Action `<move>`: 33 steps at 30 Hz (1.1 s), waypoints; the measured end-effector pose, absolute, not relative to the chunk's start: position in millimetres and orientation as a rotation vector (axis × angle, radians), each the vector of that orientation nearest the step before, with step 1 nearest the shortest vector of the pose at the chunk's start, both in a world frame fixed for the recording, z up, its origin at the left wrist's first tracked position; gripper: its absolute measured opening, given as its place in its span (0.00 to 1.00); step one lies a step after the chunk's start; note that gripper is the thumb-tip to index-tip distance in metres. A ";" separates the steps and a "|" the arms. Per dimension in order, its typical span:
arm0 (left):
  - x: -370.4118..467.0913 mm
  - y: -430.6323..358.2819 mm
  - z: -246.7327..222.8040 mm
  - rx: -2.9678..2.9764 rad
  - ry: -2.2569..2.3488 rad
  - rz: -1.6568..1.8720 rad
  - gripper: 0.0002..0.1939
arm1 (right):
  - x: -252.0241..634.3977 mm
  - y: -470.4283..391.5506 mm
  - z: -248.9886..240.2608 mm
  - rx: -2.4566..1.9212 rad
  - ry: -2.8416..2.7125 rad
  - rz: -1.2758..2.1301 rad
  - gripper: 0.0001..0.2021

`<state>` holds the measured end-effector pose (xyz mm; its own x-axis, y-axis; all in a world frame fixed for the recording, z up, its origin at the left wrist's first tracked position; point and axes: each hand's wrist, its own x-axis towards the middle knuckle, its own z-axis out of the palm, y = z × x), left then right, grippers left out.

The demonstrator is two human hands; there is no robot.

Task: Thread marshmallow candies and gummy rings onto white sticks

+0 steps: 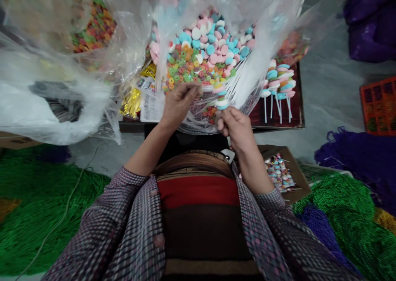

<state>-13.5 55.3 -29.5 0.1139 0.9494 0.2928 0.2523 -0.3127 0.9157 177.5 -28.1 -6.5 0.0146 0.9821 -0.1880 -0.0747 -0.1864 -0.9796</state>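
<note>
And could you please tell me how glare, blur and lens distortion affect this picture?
Head view: pale glare streaks the clear plastic bag at upper left, partly veiling the colored rings; the left hand looks soft, so whether its fingertips hold anything is unclear; the checked sleeves appear stretched toward the lower corners.

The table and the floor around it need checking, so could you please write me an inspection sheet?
Surface: dark red table, mostly covered by bags.
Job's things: candy stack, ring candies, pink, blue and white candies, white sticks, further candy skewers at the right.
Clutter: gold strips and a large clear bag at the left.
Hands: right hand holds the candy stack; left hand is near the ring candies, its grip unclear.
Cables: one thin pale cord on the left.
Surroundings: green strands, open cardboard box of wrapped sweets, orange crate.
</note>
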 end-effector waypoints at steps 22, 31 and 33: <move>-17.8 72.3 -31.0 1.442 1.192 1.184 0.06 | 177.4 -35.0 -7.1 -1.409 -1.164 1.376 0.29; 4.8 59.5 -18.0 0.988 1.029 1.262 0.09 | 173.6 -34.4 -10.7 -1.471 -1.380 1.223 0.23; 5.4 59.8 -20.4 0.984 1.019 1.272 0.09 | 173.8 -35.0 -10.4 -1.474 -1.377 1.216 0.22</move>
<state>5.4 59.8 -20.4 0.0271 0.9985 -0.0477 -0.2643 0.0532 0.9630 173.8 -35.0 -10.4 -0.0382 0.9898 -0.1373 0.2593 -0.1229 -0.9580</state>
